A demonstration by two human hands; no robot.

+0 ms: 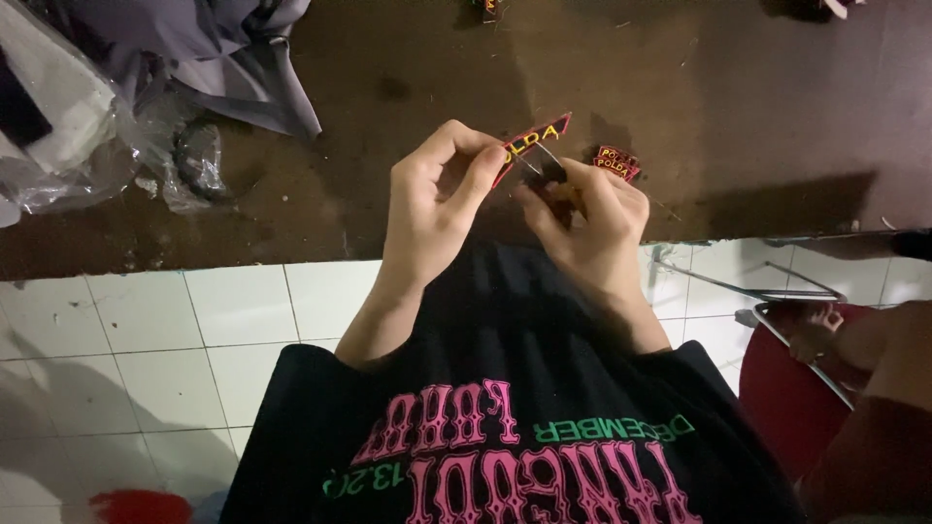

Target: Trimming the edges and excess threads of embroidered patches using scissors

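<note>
Far left on the dark brown counter (408,78): grey cloth (209,44) and crumpled clear plastic bag (87,146). Left hand (437,199) raised over the counter edge, grip pinched on the lower end of a curved black embroidered patch (537,139) with red border and yellow letters. Right hand (587,228) just beside it, grip clenched on small snips (546,167), blades touching the patch's edge. Second smaller patch (617,161) lies on the counter right behind the right hand. Red chair (786,388) far right, above white tiled floor (165,349).
</note>
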